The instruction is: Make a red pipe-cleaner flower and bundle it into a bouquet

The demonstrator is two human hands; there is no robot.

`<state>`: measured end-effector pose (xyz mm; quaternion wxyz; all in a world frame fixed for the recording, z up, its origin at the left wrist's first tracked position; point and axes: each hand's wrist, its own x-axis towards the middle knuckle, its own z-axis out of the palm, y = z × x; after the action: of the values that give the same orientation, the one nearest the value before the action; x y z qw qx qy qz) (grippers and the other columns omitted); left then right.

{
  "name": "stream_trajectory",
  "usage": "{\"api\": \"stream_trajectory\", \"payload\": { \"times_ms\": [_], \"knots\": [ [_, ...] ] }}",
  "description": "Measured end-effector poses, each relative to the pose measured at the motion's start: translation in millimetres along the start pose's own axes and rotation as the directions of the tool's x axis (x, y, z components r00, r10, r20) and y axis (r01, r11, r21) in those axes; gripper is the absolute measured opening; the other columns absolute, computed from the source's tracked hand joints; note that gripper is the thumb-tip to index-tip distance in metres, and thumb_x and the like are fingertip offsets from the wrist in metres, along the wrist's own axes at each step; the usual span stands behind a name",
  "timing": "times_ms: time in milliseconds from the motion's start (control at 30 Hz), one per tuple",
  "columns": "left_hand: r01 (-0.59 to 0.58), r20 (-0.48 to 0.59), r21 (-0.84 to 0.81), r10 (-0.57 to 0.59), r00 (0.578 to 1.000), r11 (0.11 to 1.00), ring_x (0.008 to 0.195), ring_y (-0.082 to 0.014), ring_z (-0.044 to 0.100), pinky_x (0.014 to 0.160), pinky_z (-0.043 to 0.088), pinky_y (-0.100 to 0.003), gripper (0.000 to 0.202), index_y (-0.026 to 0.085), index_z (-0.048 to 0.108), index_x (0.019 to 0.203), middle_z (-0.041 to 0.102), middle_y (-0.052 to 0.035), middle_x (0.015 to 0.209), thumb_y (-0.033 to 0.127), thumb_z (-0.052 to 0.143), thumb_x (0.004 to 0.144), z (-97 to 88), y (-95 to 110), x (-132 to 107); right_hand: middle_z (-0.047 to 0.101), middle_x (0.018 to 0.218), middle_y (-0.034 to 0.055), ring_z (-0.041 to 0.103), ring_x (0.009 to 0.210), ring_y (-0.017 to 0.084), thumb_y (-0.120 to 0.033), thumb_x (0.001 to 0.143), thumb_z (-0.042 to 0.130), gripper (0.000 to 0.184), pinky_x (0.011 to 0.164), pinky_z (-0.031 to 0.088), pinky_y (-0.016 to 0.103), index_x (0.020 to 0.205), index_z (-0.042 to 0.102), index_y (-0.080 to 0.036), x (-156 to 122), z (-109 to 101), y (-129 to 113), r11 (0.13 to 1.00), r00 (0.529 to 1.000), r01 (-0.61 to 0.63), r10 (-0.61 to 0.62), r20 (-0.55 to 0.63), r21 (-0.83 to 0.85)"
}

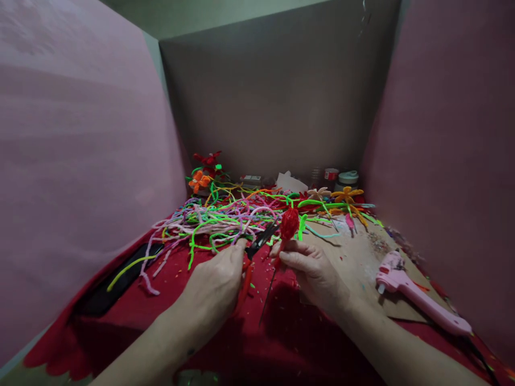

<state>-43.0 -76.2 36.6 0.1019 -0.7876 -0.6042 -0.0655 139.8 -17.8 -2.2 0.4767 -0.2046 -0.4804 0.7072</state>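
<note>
My left hand (220, 276) is closed round red-handled pliers (261, 240), whose dark jaws point up and to the right. My right hand (311, 265) pinches a red fuzzy pipe-cleaner flower (289, 224) just below its bud. A thin dark wire stem (267, 300) runs down below the fingers. The jaws are close to the left side of the flower; whether they touch it I cannot tell. Behind both hands lies a tangled heap of pipe cleaners (229, 217) in green, pink, lilac and other colours.
A pink glue gun (418, 297) lies on a brown board (354, 268) at right. A black phone-like slab (120, 281) lies at left on the red cloth (169, 292). Orange flowers (346, 195), a lidded jar (348, 179) and a small box (251, 180) stand farther back. Pink panels flank both sides.
</note>
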Motion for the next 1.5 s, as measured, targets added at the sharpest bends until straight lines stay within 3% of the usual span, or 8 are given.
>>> {"api": "stream_trajectory", "payload": {
  "times_ms": [367,667,933,1267,1500],
  "knots": [
    [-0.005,0.008,0.081,0.004,1.000,0.997,0.096,-0.0227,0.062,0.079,0.053,-0.035,0.044,0.005,0.048,0.119,0.064,-0.0172,0.103,0.001,0.035,0.077,-8.4,12,5,0.061,0.070,0.0004,0.050,0.067,0.014,-0.021,0.065,0.068,0.006,0.073,0.037,0.030,0.070,0.069,-0.020,-1,2,-1,1.000,1.000,0.000,0.000,-0.003,-0.003],
    [-0.005,0.010,0.073,0.005,1.000,0.997,0.096,-0.0214,0.062,0.079,0.053,-0.034,0.051,0.003,0.040,0.127,0.065,-0.0168,0.101,-0.002,0.035,0.076,-6.9,14,2,0.061,0.071,-0.0003,0.049,0.070,0.013,-0.019,0.068,0.066,0.005,0.078,0.037,0.030,0.071,0.069,-0.019,-2,2,-1,0.999,1.000,0.015,-0.014,0.008,-0.048],
    [-0.003,0.128,0.104,-0.010,0.992,0.995,0.080,-0.0232,0.065,0.063,0.055,-0.035,0.050,0.001,0.039,0.125,0.066,-0.0164,0.093,0.000,0.034,0.076,-10.5,20,-2,0.060,0.072,-0.0012,0.050,0.072,0.012,-0.020,0.070,0.066,0.003,0.079,0.038,0.029,0.070,0.069,-0.020,-2,2,-1,0.994,1.000,0.026,-0.026,-0.002,-0.107],
    [0.029,0.248,-0.054,-0.015,0.969,0.998,0.073,-0.0225,0.065,0.063,0.051,-0.035,0.039,0.005,0.040,0.119,0.066,-0.0130,0.087,0.007,0.036,0.081,-16.5,29,-1,0.064,0.076,0.0011,0.053,0.077,0.016,-0.025,0.066,0.068,0.014,0.084,0.038,0.033,0.079,0.073,-0.021,-4,7,-7,0.990,1.000,0.005,-0.007,-0.015,-0.141],
    [0.003,0.257,-0.030,0.005,0.966,1.000,0.070,-0.0192,0.065,0.061,0.050,-0.030,0.036,0.009,0.041,0.115,0.066,-0.0117,0.087,0.004,0.034,0.080,-16.4,31,-1,0.064,0.076,0.0021,0.053,0.077,0.017,-0.026,0.065,0.067,0.016,0.083,0.039,0.034,0.078,0.073,-0.020,-5,9,-8,0.986,0.999,-0.008,0.001,-0.043,-0.165]
  ]
}}
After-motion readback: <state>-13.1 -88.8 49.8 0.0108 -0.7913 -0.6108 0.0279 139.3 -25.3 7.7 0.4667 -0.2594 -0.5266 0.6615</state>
